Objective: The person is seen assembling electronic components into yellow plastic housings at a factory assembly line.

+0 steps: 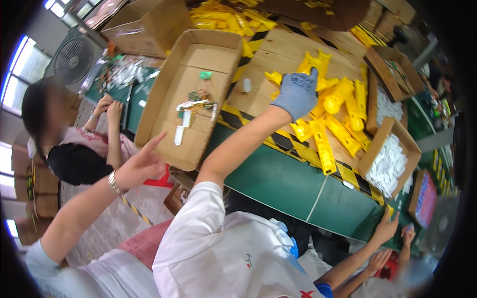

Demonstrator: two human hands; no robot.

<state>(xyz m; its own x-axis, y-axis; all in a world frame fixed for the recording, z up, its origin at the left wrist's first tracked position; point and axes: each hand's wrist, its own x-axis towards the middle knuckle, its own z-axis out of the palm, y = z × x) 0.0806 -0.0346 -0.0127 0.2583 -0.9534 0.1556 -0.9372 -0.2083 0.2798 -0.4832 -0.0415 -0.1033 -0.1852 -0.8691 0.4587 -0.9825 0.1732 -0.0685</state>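
Note:
My left hand (297, 93) wears a grey glove and reaches far out over the wooden board (278, 49). It lies on a heap of yellow plastic parts (338, 119), one finger raised and the others curled down onto a piece. Whether it grips that piece is hidden. My white sleeve (208, 208) fills the lower middle. My right hand is out of view. A co-worker's bare hand (141, 165) with a bracelet points toward a shallow cardboard tray (169, 149) holding small wired parts (198, 102).
A green table (278, 179) with a black-and-yellow striped edge carries cardboard boxes of white parts (390, 164). A seated person is at the left, by a fan (73, 59). Another person's hands (385, 231) rest at the table's lower right. More yellow parts (228, 20) are piled at the back.

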